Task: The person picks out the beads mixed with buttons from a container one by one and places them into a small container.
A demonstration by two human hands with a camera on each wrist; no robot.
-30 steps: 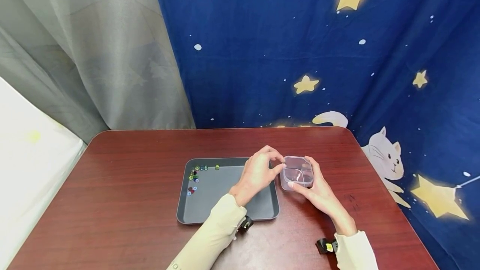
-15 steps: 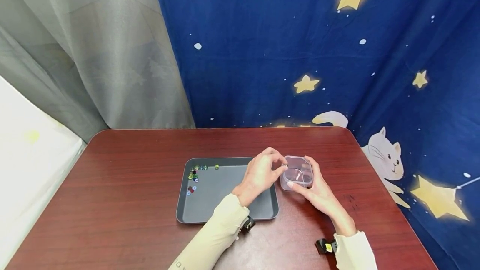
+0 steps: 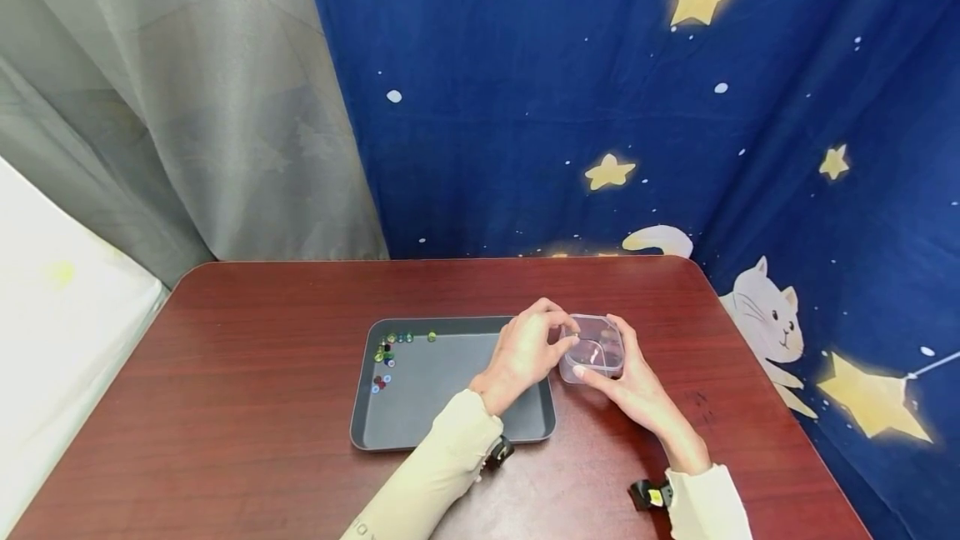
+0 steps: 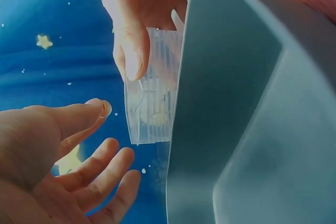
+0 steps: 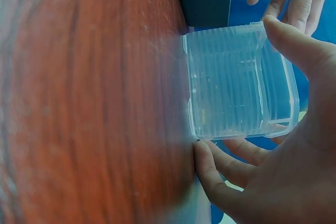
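My left hand (image 3: 528, 347) reaches across the tray to the near-left rim of a clear plastic box (image 3: 592, 367). Its thumb and index finger pinch a small round translucent bead (image 4: 106, 109), while the other fingers are spread. My right hand (image 3: 637, 377) grips the box at its right side, thumb at the near rim and fingers round the far side. The box is open at the top and stands on the table, next to the tray. A pale round spot shows through its wall in the left wrist view; I cannot tell what it is.
The grey tray (image 3: 427, 415) lies left of the box. Several small coloured beads (image 3: 384, 354) are scattered along its left side, and a yellow-green one (image 3: 431, 337) lies near the far wall. Curtains hang behind the brown table (image 3: 247, 382).
My left hand has moved slightly right, bringing its fingertips from beside the box to over its left rim. My right hand and the box have stayed in place.
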